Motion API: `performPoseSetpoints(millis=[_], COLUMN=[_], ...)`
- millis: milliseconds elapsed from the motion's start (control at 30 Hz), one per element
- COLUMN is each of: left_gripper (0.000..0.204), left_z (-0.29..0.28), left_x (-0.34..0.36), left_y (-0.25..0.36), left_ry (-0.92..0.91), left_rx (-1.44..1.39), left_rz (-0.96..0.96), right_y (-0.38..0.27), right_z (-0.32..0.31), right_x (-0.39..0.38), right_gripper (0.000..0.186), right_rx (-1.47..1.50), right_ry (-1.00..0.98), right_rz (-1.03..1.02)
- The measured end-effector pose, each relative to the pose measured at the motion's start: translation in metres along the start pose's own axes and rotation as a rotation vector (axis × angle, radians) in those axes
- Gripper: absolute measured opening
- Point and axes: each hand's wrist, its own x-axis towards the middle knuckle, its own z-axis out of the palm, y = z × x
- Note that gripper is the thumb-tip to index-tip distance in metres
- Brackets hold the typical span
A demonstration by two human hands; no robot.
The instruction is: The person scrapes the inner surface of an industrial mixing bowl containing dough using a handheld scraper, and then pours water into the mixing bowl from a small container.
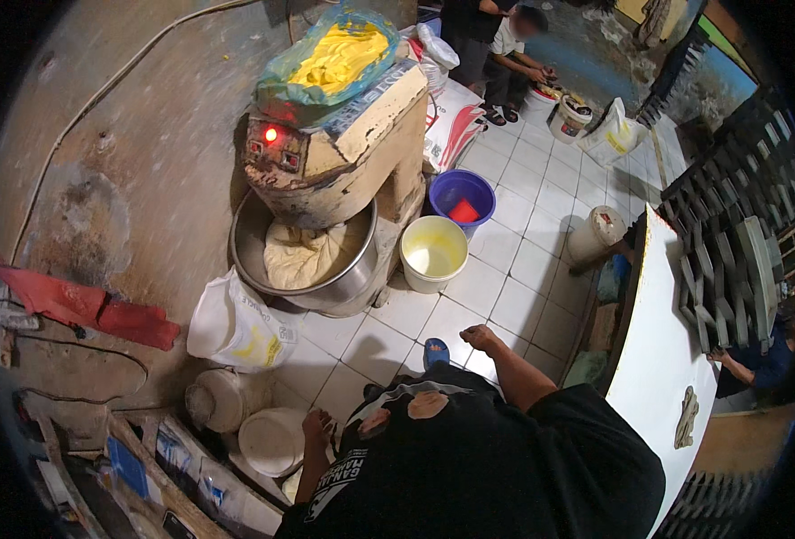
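Note:
My right hand [480, 338] hangs in front of me above the tiled floor with its fingers curled in, and nothing shows in it. My left hand [318, 426] is low at my side, next to a white lidded bucket [272, 442]; its fingers look loosely apart and hold nothing I can see. Ahead to the left stands a worn, cream-coloured dough mixer [352, 171] with a lit red lamp. Pale dough [306, 255] lies in its steel bowl [361, 269]. On top of the mixer sits a blue plastic bag [276, 83] of yellow margarine-like fat [342, 56]. Neither hand touches these.
A cream bucket [434, 253] and a purple tub [478, 184] with a red item stand right of the mixer. A white sack [236, 323] leans before the bowl. To my right is a white tabletop [653, 350] with stacked dark metal racks [729, 234]. People sit and stand farther off.

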Motion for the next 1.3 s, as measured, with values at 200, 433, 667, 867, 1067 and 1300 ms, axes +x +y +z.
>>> performPoseSetpoints(millis=[200,433,667,867,1067,1300], left_gripper=[0.025,0.023,0.026,0.027,0.022,0.028], left_z=[0.076,0.137,0.161,0.17,0.175,0.164], left_x=[0.012,0.018,-0.015,-0.053,-0.099,-0.129], left_y=[0.038,0.046,-0.011,-0.046,-0.047,-0.063], left_ry=[0.171,0.198,0.329,0.417,0.568,0.612], left_rx=[-0.213,-0.283,-0.405,-0.556,-0.574,-0.685], left_rz=[-0.145,-0.078,-0.148,-0.173,-0.111,-0.196], right_y=[0.031,0.055,0.043,0.041,0.006,-0.023], right_z=[-0.045,-0.09,-0.113,-0.095,-0.061,-0.028], right_x=[0.022,0.047,0.092,0.135,0.149,0.162], right_gripper=[0.046,0.043,0.04,0.037,0.039,0.039], right_rx=[-0.008,-0.226,-0.222,-0.001,-0.089,-0.188], right_ry=[-0.102,-0.195,-0.232,-0.299,-0.39,-0.47], right_rz=[0.048,-0.045,-0.108,-0.075,-0.16,-0.283])
